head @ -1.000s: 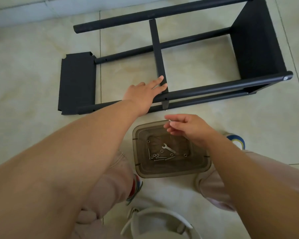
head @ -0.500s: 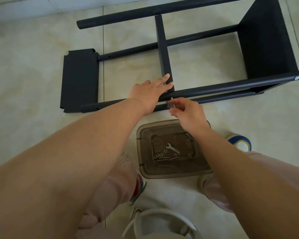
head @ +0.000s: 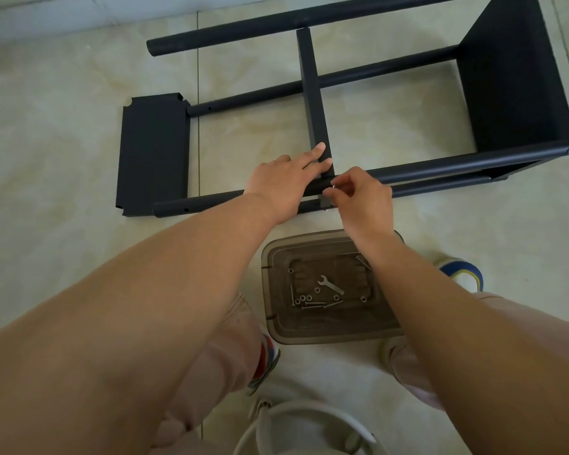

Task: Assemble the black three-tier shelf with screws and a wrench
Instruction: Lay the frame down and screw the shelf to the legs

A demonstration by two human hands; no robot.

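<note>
Your left hand (head: 284, 185) is lying flat, fingers straight, on the middle shelf panel (head: 312, 93) of the black shelf frame (head: 440, 165) at twelve o'clock. Your right hand (head: 362, 198) is pinching a small screw (head: 333, 184) against the near tube. The wrench (head: 330, 285) is sitting in the brown tray (head: 276, 323) at six o'clock.

Pale glossy tiled floor (head: 63, 133); a black shelf frame (head: 408, 70) lies on its side at the far end; nearer sits a smoky plastic tray (head: 276, 323) of screws.
</note>
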